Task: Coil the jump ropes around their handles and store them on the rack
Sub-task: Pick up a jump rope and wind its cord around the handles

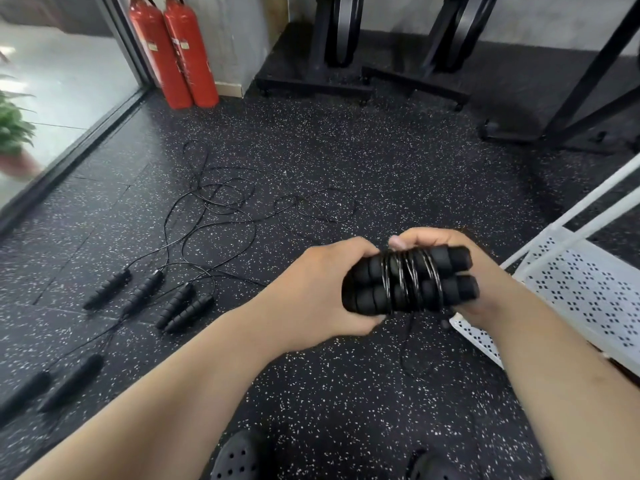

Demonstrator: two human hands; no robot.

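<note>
Two black foam jump rope handles [412,282] lie side by side between my hands, with thin black cord coiled several times around their middle. My left hand [318,289] grips their left end. My right hand [485,292] cups their right end from behind, thumb on top near the coils. A loose length of cord [405,344] hangs below the bundle. A white perforated rack [581,289] stands just right of my right hand. On the floor to the left lie more handles [145,292] [183,308] [48,386] with tangled cords [221,202].
Two red fire extinguishers [176,50] stand at the back left by a glass door frame [69,154]. Black equipment stands [346,64] line the back wall. A potted plant [14,133] sits beyond the glass. My shoes [239,459] show at the bottom.
</note>
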